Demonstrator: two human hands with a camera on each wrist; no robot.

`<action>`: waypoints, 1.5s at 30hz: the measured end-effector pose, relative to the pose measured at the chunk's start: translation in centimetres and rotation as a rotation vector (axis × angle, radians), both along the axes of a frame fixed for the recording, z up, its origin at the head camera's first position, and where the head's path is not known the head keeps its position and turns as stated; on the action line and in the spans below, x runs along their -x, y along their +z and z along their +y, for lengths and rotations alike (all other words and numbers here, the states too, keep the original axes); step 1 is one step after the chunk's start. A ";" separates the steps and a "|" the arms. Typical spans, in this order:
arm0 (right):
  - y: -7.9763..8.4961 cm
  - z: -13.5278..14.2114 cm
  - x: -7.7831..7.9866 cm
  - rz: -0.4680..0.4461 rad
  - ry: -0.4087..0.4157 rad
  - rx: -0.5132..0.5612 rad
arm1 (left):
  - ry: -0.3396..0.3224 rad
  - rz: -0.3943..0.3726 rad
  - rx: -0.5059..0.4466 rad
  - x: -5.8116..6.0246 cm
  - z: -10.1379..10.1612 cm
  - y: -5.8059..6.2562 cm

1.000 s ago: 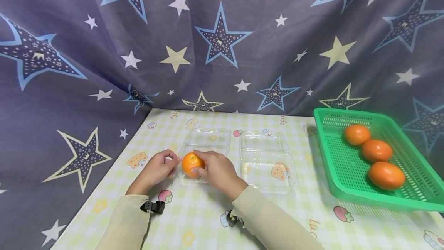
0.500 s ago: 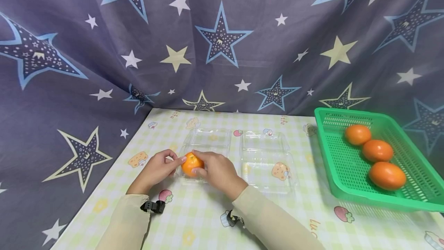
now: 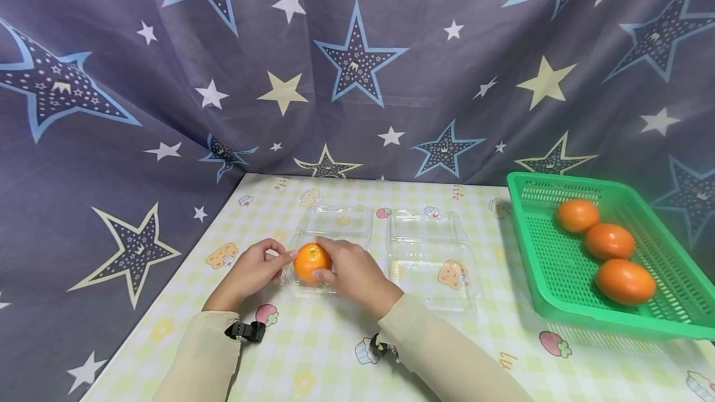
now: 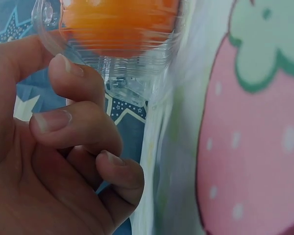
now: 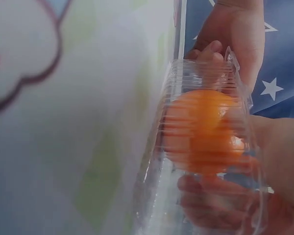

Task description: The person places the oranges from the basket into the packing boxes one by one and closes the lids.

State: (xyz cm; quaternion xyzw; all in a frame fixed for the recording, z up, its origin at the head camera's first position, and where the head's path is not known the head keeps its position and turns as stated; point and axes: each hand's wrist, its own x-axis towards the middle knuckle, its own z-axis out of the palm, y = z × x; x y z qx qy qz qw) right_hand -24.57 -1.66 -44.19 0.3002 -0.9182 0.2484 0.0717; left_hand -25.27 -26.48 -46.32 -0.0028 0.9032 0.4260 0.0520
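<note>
In the head view an orange (image 3: 311,263) sits in the front half of the left clear plastic clamshell box (image 3: 335,221). My right hand (image 3: 357,275) grips the orange from the right, thumb in front and fingers behind. My left hand (image 3: 254,270) is at the box's left edge, its thumb and index finger pinching the rim beside the orange. In the left wrist view the other fingers (image 4: 83,122) of that hand are curled below the box wall. The right wrist view shows the orange (image 5: 203,132) through the ribbed clear side, partly hiding the right hand's fingers (image 5: 210,203).
A second clamshell box (image 3: 427,265) lies spread out to the right of the first. Farther right stands a green plastic basket (image 3: 558,278) with three oranges (image 3: 610,242). Beneath lies a checked tablecloth (image 3: 313,346); a star-patterned curtain (image 3: 391,123) hangs behind and left.
The left thumb has moved slightly right, up to the box rim by the orange. In the right hand, the orange has shifted and turned a little. Boxes and basket stay put.
</note>
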 end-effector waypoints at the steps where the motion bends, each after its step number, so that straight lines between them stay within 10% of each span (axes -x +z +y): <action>1: 0.0 0.0 0.0 0.000 0.000 -0.002 | 0.002 0.002 -0.001 0.0 0.0 0.0; 45: 6.3 5.7 1.4 0.058 -0.059 -0.093 | -0.026 0.024 -0.046 -0.1 -0.1 -0.1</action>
